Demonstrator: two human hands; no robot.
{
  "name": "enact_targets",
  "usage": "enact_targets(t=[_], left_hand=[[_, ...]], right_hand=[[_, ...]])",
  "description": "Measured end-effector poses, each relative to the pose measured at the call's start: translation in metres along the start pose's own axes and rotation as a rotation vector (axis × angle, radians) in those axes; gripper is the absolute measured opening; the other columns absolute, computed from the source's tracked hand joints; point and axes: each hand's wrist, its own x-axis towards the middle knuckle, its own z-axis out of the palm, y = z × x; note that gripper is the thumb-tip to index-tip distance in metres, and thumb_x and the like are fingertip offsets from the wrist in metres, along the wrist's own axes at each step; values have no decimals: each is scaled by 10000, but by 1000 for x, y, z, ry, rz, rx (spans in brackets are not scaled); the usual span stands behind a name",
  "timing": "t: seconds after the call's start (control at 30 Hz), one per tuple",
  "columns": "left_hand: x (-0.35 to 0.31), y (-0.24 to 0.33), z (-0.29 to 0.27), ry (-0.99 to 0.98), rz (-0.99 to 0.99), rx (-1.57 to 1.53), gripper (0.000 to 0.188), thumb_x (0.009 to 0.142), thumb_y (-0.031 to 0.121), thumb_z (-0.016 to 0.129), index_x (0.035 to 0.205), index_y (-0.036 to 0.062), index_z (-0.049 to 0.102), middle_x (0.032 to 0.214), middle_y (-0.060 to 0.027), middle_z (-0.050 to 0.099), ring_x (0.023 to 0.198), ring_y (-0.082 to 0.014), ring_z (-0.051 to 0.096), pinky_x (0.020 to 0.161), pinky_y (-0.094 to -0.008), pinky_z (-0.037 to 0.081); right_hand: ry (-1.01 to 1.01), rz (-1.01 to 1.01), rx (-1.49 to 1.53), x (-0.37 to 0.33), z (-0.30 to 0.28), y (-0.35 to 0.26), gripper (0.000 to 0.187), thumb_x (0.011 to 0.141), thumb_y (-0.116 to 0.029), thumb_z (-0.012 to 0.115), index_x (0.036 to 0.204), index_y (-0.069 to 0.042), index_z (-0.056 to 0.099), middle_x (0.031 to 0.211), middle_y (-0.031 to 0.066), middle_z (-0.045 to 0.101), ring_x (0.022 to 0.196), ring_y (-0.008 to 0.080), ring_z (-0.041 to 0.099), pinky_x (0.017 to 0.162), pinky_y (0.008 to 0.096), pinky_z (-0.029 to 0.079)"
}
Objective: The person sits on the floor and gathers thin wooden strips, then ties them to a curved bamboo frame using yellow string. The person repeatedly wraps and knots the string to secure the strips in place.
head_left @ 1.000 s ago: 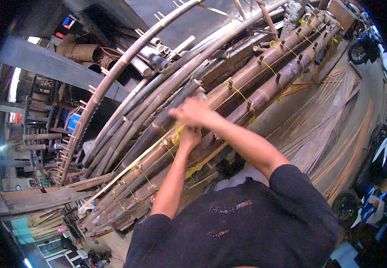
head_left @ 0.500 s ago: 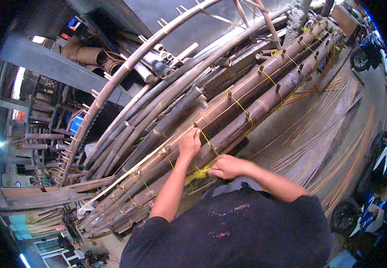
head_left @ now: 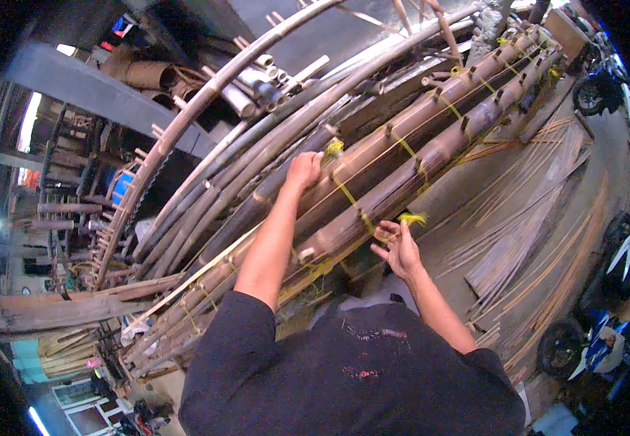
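Observation:
Two long brown bamboo poles [head_left: 431, 155] lie side by side on a slant, with short pegs standing up along them. Yellow twine [head_left: 345, 190] crosses between the poles at several pegs. My left hand [head_left: 305, 173] is closed at the far side of the farther pole, a yellow twine bunch [head_left: 334, 149] sticking out at its fingertips. On the near side of the nearer pole, my right hand [head_left: 403, 253] has its fingers apart, palm partly turned up. A frayed yellow twine tuft [head_left: 412, 218] shows right beside its fingertips; whether the fingers touch it is unclear.
A curved bamboo rail with pegs [head_left: 209, 91] arches beyond the poles, near stacked bamboo [head_left: 271, 149]. Thin split strips [head_left: 504, 225] lie on the floor at the right, close to a motorcycle wheel [head_left: 560, 349]. A grey beam [head_left: 97, 91] crosses the upper left.
My left hand has moved off the peg to the farther pole's far side, with a twine bunch now at its fingers. My right hand has shifted right and its fingers have spread.

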Motion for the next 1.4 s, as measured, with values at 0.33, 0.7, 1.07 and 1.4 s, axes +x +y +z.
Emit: enact_targets(t=[0.33,0.7,1.07,1.4], left_hand=[[-220,-57,-21,-27,-131,115,372,891,320,589,1175,83,550,1229,-160,605,1198,-354,519,961,-681,281],[-206,-53,-15,25,-114,-331,326,896,224,514,1152,42,602,1138,-256,608,1101,-437,545,930,-492,404],[-205,-20,-47,393,111,-380,236,971,190,509,904,17,655,738,-115,646,704,-204,629,683,-340,473],[-113,-110,-40,294,-62,-108,303,948,278,456,949,41,645,920,-247,654,902,-444,613,785,-542,463]], right_hand=[[269,-225,360,-11,160,122,182,944,-204,465,835,-80,542,826,68,609,794,228,594,714,399,489],[-241,-281,-2209,133,241,51,591,972,-526,363,1071,-42,686,1153,202,638,1155,325,569,1037,687,208],[-732,-653,-1497,0,137,110,428,954,-278,523,608,-28,565,625,150,603,689,345,614,925,439,455],[-516,-684,-2015,-25,152,146,317,914,-323,548,851,-49,694,842,166,674,828,279,652,883,399,470]])
